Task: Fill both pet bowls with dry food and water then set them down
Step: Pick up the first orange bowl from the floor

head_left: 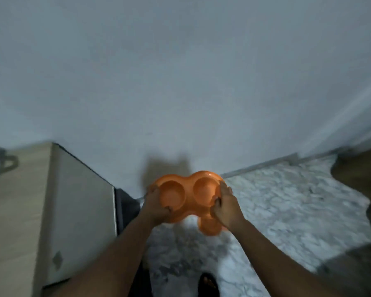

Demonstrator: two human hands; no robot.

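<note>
Both hands grip the orange double pet bowl (189,195) at its ends: the left hand (156,206) curls over the left rim, the right hand (225,208) wraps round the right rim. It hangs in the air above the marbled floor (287,200), near the pale wall (180,82), with a wooden cabinet (19,211) to the left

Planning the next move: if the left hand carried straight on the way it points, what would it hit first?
Likely the white wall ahead. The left hand grips the orange double bowl, which would travel with it; the cabinet sits off to the left. Distance to the wall is unclear.
</note>
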